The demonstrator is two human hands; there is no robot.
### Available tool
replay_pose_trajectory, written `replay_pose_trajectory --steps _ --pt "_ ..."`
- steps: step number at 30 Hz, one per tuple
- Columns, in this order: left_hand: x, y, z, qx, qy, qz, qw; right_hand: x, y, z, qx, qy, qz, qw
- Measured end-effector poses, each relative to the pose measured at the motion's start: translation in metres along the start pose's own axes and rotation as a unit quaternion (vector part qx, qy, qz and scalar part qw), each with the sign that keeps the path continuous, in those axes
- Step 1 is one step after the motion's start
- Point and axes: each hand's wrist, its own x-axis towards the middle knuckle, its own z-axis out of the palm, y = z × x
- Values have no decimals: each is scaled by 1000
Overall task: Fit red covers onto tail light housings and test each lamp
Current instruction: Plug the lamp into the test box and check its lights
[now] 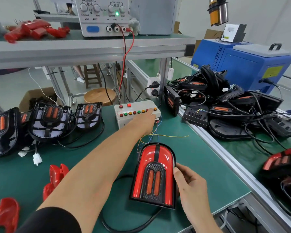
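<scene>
Gripping tail light [154, 175], right hand [190, 187]

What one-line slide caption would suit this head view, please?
Left hand presses test box buttons; right hand steadies covered tail light.

Pale walls, aluminium-framed shelf [91, 47], wooden stool [100, 96] under green-topped bench [200, 165].
</scene>
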Motion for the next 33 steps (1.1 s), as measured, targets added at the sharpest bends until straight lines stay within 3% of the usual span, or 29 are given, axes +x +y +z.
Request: replay_pose_trajectory --steps 18,33 --pt "1 -3 0 48 22 11 999 2 4 0 -26 12 -6 1000" --pt "3 2 -1 18 29 0 999 3 4 0 -23 1 -8 1000"
